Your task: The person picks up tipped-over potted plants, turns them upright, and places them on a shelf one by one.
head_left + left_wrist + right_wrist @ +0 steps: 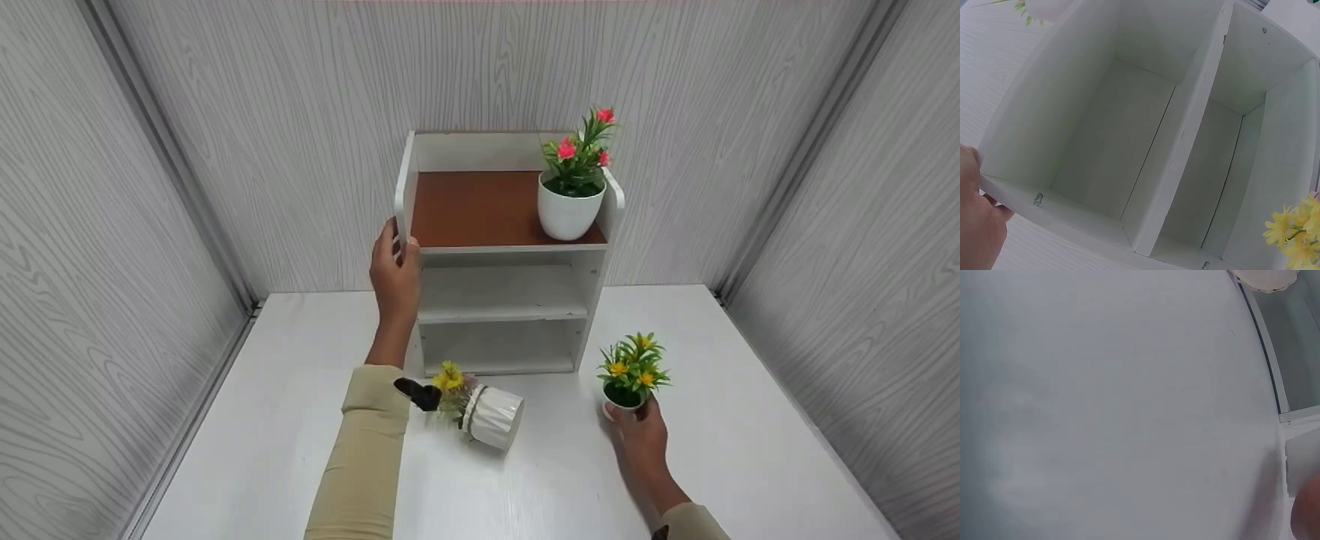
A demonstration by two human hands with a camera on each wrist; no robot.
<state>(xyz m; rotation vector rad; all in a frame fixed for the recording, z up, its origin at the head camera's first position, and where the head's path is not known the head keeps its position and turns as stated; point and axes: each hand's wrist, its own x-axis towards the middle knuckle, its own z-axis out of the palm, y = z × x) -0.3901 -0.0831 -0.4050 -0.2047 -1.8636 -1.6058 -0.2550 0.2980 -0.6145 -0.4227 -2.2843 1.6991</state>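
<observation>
My left hand [395,281] grips the left side panel of a white shelf unit [469,214] with a brown top board. In the left wrist view that hand [979,225] shows at the unit's edge, beside its two white compartments. Low over the table at the right, my right hand [641,442] holds a small potted plant [636,371] with yellow flowers, fingers around its white pot. Only a fingertip [1307,512] and part of the pot [1302,461] show in the right wrist view.
A white pot with pink flowers [570,214] stands upright on the top board's right side. In front of the unit, a ribbed white pot [495,416] lies tipped over, its yellow flowers [448,376] pointing left near my left sleeve. Wood-grain panels [300,150] enclose the white table [555,487].
</observation>
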